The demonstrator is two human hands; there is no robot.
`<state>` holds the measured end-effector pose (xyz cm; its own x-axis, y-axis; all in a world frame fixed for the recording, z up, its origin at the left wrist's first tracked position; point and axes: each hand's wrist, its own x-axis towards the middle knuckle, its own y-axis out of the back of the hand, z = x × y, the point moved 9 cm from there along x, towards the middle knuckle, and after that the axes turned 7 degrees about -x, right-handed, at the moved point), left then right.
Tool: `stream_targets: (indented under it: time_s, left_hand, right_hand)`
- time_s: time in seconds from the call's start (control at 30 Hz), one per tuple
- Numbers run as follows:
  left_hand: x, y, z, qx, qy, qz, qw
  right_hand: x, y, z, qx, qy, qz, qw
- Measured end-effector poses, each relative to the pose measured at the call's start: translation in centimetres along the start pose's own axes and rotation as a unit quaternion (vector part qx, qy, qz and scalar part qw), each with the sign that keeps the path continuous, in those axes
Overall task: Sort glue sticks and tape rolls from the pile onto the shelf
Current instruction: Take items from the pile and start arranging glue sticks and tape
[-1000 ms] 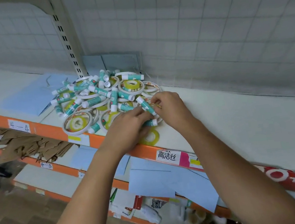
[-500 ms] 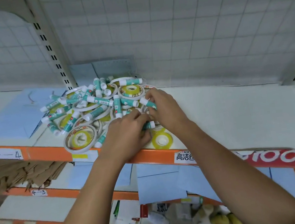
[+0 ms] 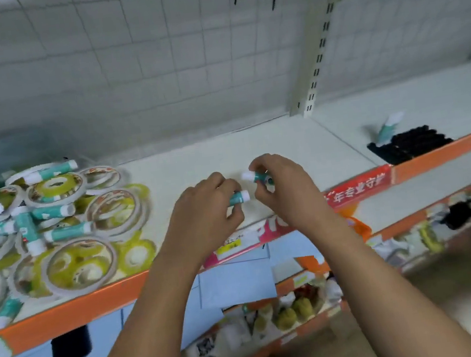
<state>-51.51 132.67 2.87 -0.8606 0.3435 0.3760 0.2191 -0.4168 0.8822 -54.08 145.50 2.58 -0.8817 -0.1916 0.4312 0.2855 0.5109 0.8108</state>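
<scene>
— Glue sticks (image 3: 238,198), then: held where?

— Pinched one in left hand (image 3: 205,209), fingers (image 3: 233,216) curled round teal barrel, white cap poking out to the right. Clamped second stick (image 3: 255,176) in right hand (image 3: 284,189) fingertips, cap pointing left. Held both low over bare shelf (image 3: 254,145), right of pile (image 3: 52,222), caps nearly meeting.

— Set down yet?

— Could not tell: blurred, with undersides hidden behind knuckles. Judged it as mid-placement, likely the start of a row.

— Feared what?

— Rolling, mostly. Feared a roll toward orange lip (image 3: 74,310) and a drop to lower shelves, given round barrels on a smooth shelf and a loose release. Feared a knock between caps too, given so little gap; would have skewed the row.

— And pile?

— Saw tape rolls (image 3: 80,266) and more sticks (image 3: 60,232) heaped together at left, several lying close to lip. Feared a slide over the edge from any careless tug at a buried stick. Spotted another stick (image 3: 389,128) far right, beside black items (image 3: 408,143), well apart from hands. Risked a sort split over two spots unless matched to one place.
</scene>
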Motion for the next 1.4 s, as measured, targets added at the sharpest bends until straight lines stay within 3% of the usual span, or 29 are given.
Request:
stream_targets:
  time_s: [0.27, 0.6, 0.93, 1.4]
  left_hand:
    - [7.8, -8.2, 12.5, -0.061, -0.067, -0.041, 0.995]
    - [16.0, -15.3, 21.2, -0.062, -0.047, -0.052, 0.996]
    - [18.4, -18.1, 20.9, -0.082, 0.039, -0.066, 0.994]
    - [19.9, -20.4, 19.1, -0.165, 0.043, -0.127, 0.977]
  right_hand:
    - [-4.1, 8.2, 15.6, -0.052, -0.098, 0.032, 0.993]
    - [-3.1, 13.0, 29.0, -0.040, -0.084, 0.005, 0.996]
    - [0.0, 12.1, 31.1, -0.018, -0.031, -0.033, 0.999]
    - [0.2, 10.2, 31.0, -0.012, -0.053, -0.037, 0.998]
